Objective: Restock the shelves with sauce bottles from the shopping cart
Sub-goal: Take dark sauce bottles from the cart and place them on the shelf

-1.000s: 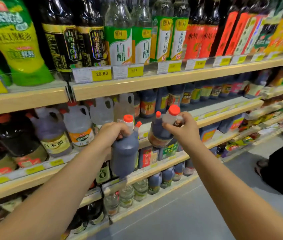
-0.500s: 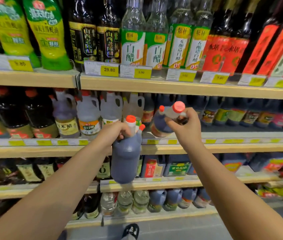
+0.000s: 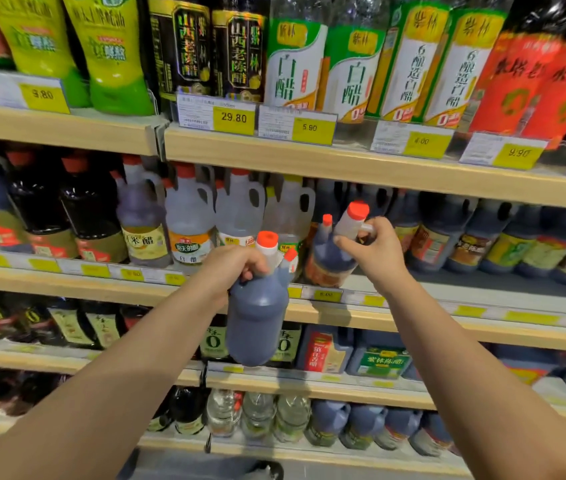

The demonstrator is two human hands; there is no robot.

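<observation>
Left hand [image 3: 236, 268]: fingers curled through the handle at the neck of a dark sauce bottle [image 3: 257, 327]. This bottle hangs upright, clear of the racks, in front of the middle shelf [image 3: 84, 289] and the one below. Judged reason: it is parked on the handle, a one-hand carry, waiting its turn.

Right hand [image 3: 378, 254]: clenched round the handle and neck of a second dark bottle [image 3: 326, 261]. That one is tilted, red cap up and to the right, base leading toward the middle shelf. The base is at the shelf's front lip; contact cannot be confirmed. Judged reason for the tilt: base-first entry under the upper shelf [image 3: 309, 157], then stand it upright.

Target spot: between the clear handled jugs [image 3: 188, 220] on the left and the row of dark jugs [image 3: 447, 233] on the right. The dark jugs sit back from the edge, with a bare grey strip in front of them. Likely step: seat the second dark bottle, then pass the other up. Neither is stocked yet.

Surroundings: supermarket aisle, wood-fronted shelving in several tiers, densely filled. Yellow price tags [image 3: 234, 117] along the edges, some readable (29.80, 5.90). Green pouches, white-label and red-label bottles on top. Grey floor [image 3: 205, 469] at the bottom. Shopping cart not in view.
</observation>
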